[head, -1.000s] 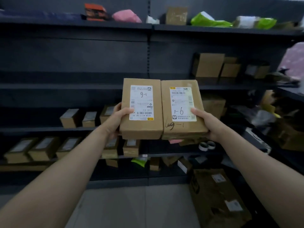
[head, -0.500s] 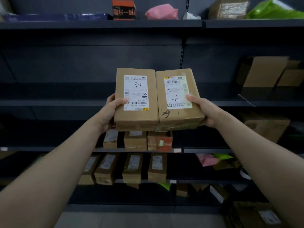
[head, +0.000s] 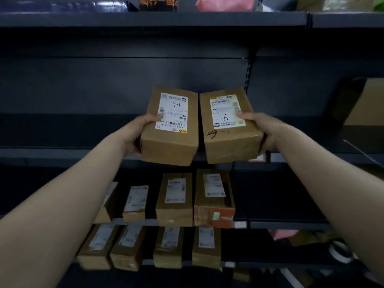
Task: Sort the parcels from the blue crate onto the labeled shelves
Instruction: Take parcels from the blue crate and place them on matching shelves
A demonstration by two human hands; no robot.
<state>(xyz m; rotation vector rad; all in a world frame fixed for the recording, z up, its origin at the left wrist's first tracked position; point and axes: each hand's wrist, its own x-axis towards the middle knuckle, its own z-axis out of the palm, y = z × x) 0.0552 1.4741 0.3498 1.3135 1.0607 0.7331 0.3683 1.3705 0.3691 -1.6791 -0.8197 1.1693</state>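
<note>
A person held up two brown parcels side by side before a bank of dark metal shelving, one in each hand. The left hand [head: 136, 135] gripped the left parcel [head: 169, 145] by its outer side, thumb hooked over the edge of the white label. The right hand [head: 262, 129] clasped the right parcel [head: 230, 144] the same way, thumb resting on its label. Each label bore a handwritten mark that appeared to read 1-6. The boxes hung in the air, almost touching along their inner edges, just in front of the front edge of the middle shelf [head: 62, 155].

The step in hand looked like matching the marks to a shelf. The next move would likely call for setting both boxes down flat past that front edge, one hand letting go at a time, once the shelf tag [head: 240, 224] was checked; the tags were too blurred to read.

The shelf below carried a row of four boxes [head: 174, 201] at its front edge, labels up. The one under it held a lower row [head: 167, 246] of four more. The top shelf [head: 166, 19] bore an orange box [head: 158, 3] and a pink bag [head: 225, 4]. A large carton [head: 371, 102] stood at the right end of the middle level. The blue crate was out of view.
</note>
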